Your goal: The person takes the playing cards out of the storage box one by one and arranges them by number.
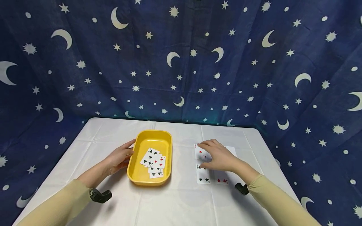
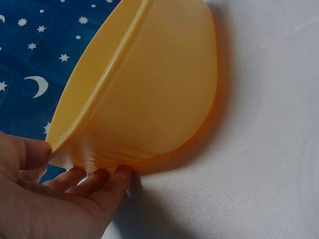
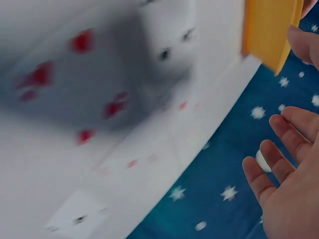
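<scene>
A yellow tray (image 1: 143,136) holds several loose playing cards, among them a five of clubs (image 1: 150,156) and a red diamonds card (image 1: 160,162). My left hand (image 1: 120,157) touches the tray's left side; in the left wrist view its fingertips rest against the outer wall near the rim. To the right, face-up cards lie in two rows. My right hand (image 1: 219,156) hovers over them, fingers slightly bent and nothing in its grasp. Partly under it are a hearts card (image 1: 200,152), a four of spades (image 1: 203,178) and another hearts card (image 1: 221,179).
A white cloth (image 1: 181,201) covers the table. Behind it hangs a dark blue curtain (image 1: 192,75) with moons and stars. A further card (image 1: 231,149) shows beyond my right hand. Cards in the right wrist view are blurred.
</scene>
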A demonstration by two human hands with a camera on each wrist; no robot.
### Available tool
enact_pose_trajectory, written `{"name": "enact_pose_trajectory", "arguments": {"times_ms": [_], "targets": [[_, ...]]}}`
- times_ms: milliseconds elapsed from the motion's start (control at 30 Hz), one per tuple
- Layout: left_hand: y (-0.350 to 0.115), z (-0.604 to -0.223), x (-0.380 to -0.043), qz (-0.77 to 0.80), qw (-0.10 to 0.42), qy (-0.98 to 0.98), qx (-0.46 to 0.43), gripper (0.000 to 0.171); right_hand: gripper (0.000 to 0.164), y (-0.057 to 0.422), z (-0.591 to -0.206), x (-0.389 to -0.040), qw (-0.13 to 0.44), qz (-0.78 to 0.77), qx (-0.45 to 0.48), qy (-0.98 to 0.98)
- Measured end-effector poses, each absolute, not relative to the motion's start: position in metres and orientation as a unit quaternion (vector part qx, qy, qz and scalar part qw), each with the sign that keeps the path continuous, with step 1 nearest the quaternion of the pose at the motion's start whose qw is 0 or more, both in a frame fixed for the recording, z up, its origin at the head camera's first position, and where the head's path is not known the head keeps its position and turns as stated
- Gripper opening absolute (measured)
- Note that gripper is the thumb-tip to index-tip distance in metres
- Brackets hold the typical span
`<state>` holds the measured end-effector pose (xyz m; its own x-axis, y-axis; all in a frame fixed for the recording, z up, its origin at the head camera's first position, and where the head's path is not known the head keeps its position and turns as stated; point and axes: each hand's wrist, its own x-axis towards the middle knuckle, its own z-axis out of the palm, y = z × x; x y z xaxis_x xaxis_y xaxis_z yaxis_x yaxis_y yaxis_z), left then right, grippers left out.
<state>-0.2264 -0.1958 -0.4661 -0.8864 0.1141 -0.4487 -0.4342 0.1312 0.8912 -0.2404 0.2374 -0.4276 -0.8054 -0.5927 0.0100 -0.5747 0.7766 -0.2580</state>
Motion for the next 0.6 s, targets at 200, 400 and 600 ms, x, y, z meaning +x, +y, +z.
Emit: {"name": "enact_pose_trajectory", "arguments": {"times_ms": [200, 400, 600], "targets": [[-0.195, -0.466, -0.226, 0.652, 0.211, 0.720, -0.109, 0.067, 0.083, 0.194, -0.412, -0.250, 0.035, -0.111, -0.337, 0.934], [-0.195, -0.465, -0.226, 0.653, 0.210, 0.718, -0.119, 0.067, 0.085, 0.154, -0.406, -0.256, 0.027, -0.102, -0.364, 0.925], [-0.196, -0.466, -0.227, 0.654, 0.209, 0.717, -0.117, 0.067, 0.091, 0.108, -0.407, -0.258, 0.039, -0.072, -0.374, 0.924]]}}
